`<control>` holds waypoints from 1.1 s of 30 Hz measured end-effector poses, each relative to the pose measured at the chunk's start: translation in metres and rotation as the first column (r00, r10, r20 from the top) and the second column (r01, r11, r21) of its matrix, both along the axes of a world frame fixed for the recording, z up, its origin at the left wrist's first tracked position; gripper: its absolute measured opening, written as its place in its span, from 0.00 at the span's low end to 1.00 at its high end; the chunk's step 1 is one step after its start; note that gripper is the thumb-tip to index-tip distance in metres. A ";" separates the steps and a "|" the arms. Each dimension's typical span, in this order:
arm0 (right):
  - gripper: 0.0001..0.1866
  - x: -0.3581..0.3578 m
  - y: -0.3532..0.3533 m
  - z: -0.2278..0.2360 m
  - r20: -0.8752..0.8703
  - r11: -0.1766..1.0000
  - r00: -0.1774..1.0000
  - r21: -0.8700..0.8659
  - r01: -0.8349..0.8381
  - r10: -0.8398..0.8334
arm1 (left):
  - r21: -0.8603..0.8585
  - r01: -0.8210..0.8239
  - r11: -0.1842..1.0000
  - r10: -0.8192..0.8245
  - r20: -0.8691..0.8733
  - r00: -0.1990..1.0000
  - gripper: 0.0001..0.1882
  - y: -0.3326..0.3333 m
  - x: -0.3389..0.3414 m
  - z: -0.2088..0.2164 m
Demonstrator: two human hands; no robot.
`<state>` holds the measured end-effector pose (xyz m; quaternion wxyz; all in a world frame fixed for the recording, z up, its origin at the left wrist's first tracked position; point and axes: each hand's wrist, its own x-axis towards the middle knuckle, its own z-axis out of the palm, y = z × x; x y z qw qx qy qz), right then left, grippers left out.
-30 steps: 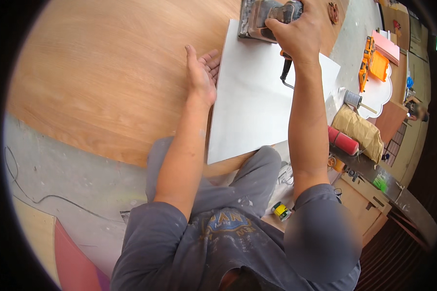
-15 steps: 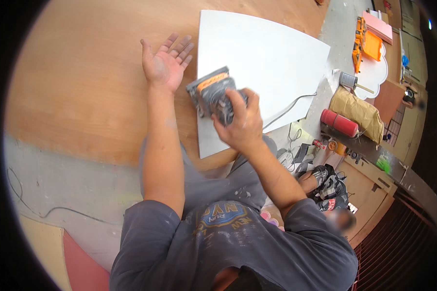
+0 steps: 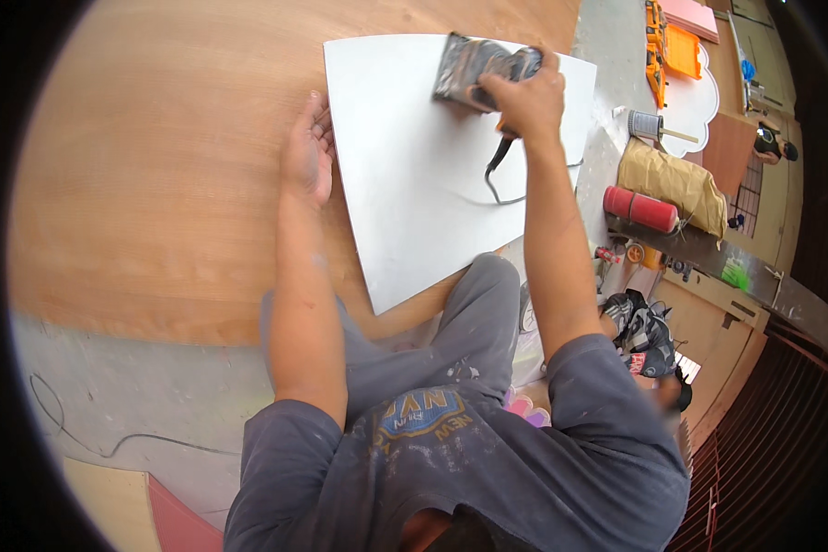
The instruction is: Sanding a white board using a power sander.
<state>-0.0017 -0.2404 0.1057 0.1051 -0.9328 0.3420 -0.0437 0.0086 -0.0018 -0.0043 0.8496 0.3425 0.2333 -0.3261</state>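
Observation:
A white panel (image 3: 414,184) with a curved far edge lies on the wooden board (image 3: 166,184) in front of me. My right hand (image 3: 531,97) is wrapped round a dusty grey electric sander (image 3: 474,72), whose pad is against the panel toward its far edge. The sander's dark cord (image 3: 493,175) drops from its rear and curls over the panel. My left hand (image 3: 307,152) is held on edge beside the panel's left side, fingers stretched out and palm toward the panel. It holds nothing; whether its fingers touch the panel's edge I cannot tell.
To the right are a red fire extinguisher (image 3: 640,209), a brown paper sack (image 3: 676,184), a tin can (image 3: 645,124) with a stick, and an orange tool case (image 3: 681,51). Another person (image 3: 649,336) sits at the lower right. A loose cable (image 3: 147,436) crosses the floor at left.
My right hand and the sander have moved from the panel's left edge to its far right part. My left hand has turned from palm-up to on edge, close beside the panel.

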 end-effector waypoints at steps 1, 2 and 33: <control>0.48 0.009 -0.015 0.000 0.012 0.998 0.999 -0.044 0.053 -0.052 | 0.029 0.017 0.999 -0.017 0.015 1.000 0.36 -0.002 -0.001 0.004; 0.50 0.017 -0.031 0.002 0.026 0.990 0.994 -0.090 0.106 -0.104 | 0.054 0.034 0.998 -0.036 0.031 0.999 0.35 -0.006 -0.002 0.008; 0.39 0.085 0.029 0.018 0.076 0.985 0.982 0.025 0.173 -0.174 | 0.031 -0.106 0.994 0.109 -0.130 0.986 0.44 -0.013 -0.001 0.012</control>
